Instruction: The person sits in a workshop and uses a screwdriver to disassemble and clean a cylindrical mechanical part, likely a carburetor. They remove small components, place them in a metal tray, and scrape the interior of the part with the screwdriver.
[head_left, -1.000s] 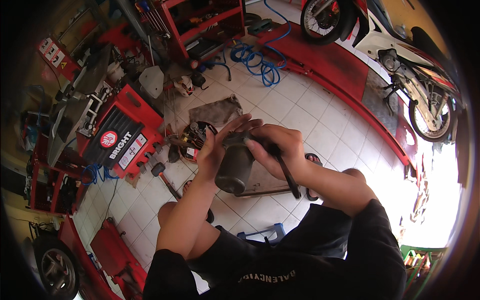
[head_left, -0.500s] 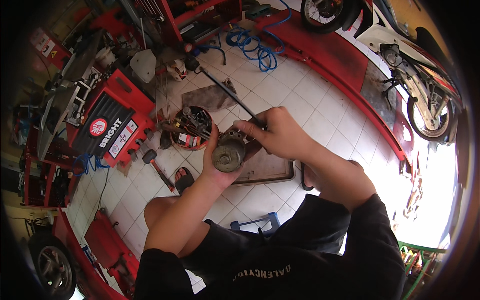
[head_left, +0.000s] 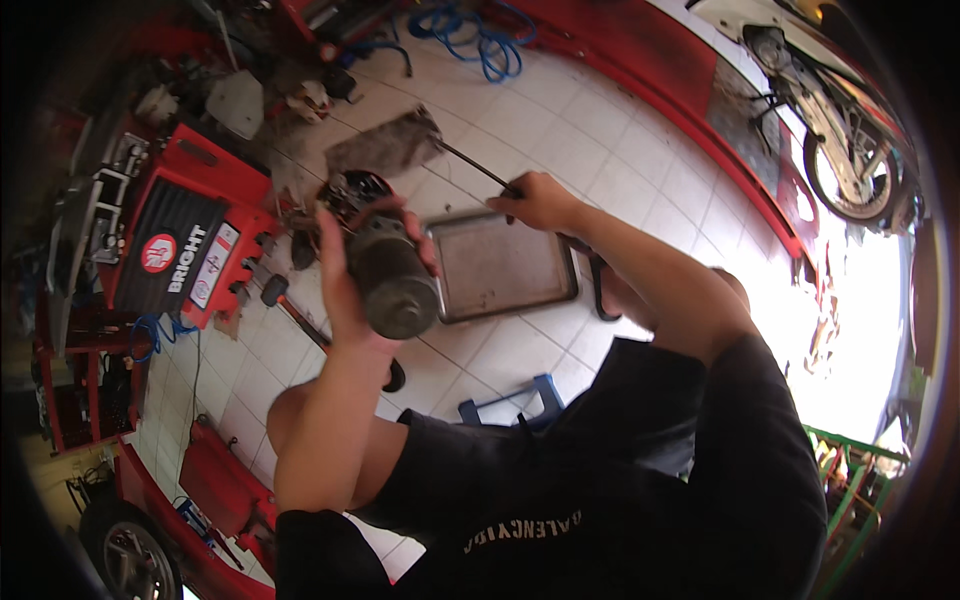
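Note:
My left hand is wrapped round a grimy dark metal cylinder, which looks like a small electric motor. Its rounded end, with a small central boss, faces me. Well to the right, my right hand is closed round a long, thin, dark rod-shaped tool. The shaft points away to the far left, clear of the cylinder. Motion blur hides the tool's tip. Beyond my left hand, a round container of tools and parts is partly covered by the hand and cylinder.
A shallow metal tray lies on the tiled floor below my hands. Left are a hammer and a red-and-black machine. A stained cloth and blue hose lie farther off. A motorcycle stands right, a blue stool near me.
My hands have parted: the left has carried the cylinder left and tilted it, showing its side. The right hand has lifted the rod-shaped tool away from it. The whole view has shifted.

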